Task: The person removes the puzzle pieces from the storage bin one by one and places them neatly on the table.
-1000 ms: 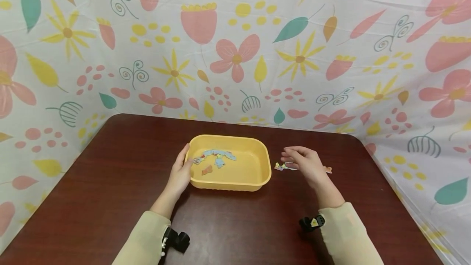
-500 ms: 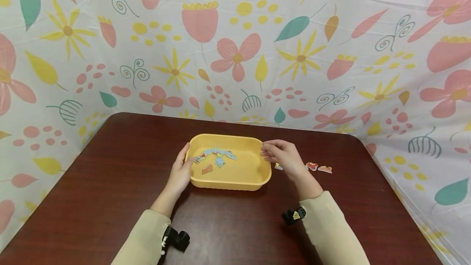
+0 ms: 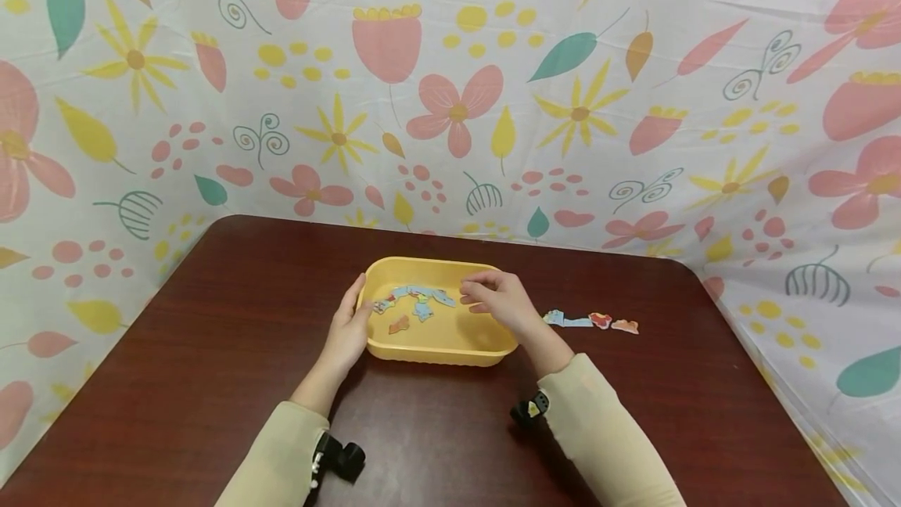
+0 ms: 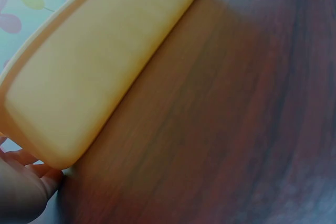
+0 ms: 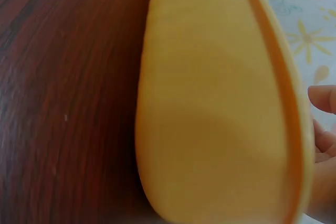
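A shallow yellow plastic basin (image 3: 436,354) rests on the table, with several thin cut-out pieces lying in its left half. Among them are a light blue piece (image 3: 422,311) and an orange piece (image 3: 399,325). My left hand (image 3: 347,331) grips the basin's left end, thumb over the rim and fingers along the outside. Over the basin's right half hovers my right hand (image 3: 501,302), its fingers loosely bent with nothing seen between them. The basin's wall (image 5: 210,103) fills much of the right wrist view and partly hides that hand (image 5: 325,135).
Right of the basin, several cut-out pieces form a row on the dark wooden table (image 3: 436,429), including a red piece (image 3: 601,321) and an orange piece (image 3: 625,326). A flower-printed cloth (image 3: 450,45) hangs behind the table.
My right hand has moved left from above the row of pieces, across the basin's right rim, to over its inside. The left hand and the basin have stayed put.
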A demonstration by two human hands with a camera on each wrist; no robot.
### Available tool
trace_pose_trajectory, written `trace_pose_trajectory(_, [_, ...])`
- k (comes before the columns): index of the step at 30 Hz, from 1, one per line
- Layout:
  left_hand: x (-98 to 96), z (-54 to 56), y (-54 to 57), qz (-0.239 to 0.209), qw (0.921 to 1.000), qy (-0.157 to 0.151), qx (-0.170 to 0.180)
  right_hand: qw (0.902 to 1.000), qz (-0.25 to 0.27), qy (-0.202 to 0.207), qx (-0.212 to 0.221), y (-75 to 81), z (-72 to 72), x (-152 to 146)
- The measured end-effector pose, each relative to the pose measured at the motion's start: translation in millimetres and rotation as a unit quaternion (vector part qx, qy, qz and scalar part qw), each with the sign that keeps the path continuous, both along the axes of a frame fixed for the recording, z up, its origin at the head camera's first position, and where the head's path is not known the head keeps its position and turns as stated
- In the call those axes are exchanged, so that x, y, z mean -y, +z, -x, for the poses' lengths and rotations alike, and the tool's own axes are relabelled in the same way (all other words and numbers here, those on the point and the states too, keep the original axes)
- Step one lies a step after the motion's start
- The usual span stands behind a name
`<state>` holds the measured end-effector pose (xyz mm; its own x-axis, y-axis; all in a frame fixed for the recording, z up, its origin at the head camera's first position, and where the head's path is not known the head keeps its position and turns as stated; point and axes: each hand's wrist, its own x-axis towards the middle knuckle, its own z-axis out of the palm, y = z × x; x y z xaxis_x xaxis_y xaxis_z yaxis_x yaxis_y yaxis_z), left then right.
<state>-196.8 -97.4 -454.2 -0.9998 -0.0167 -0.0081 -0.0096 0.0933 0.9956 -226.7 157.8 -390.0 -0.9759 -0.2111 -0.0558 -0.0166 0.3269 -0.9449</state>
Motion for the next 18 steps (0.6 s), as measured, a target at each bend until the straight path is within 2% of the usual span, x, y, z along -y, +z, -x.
trace_pose_trajectory(10, [1.4, -0.9, 0.1, -0.007, 1.0000, 0.001, -0.001, 0.9988, -0.045, 0.016, -0.014, -6.5, 12.3, 35])
trace_pose_trajectory(18, [0.2, -1.0, 0.5, -0.007, 0.9999, -0.008, 0.004, 0.9870, -0.145, 0.012, -0.069, -23.2, 23.4, 49])
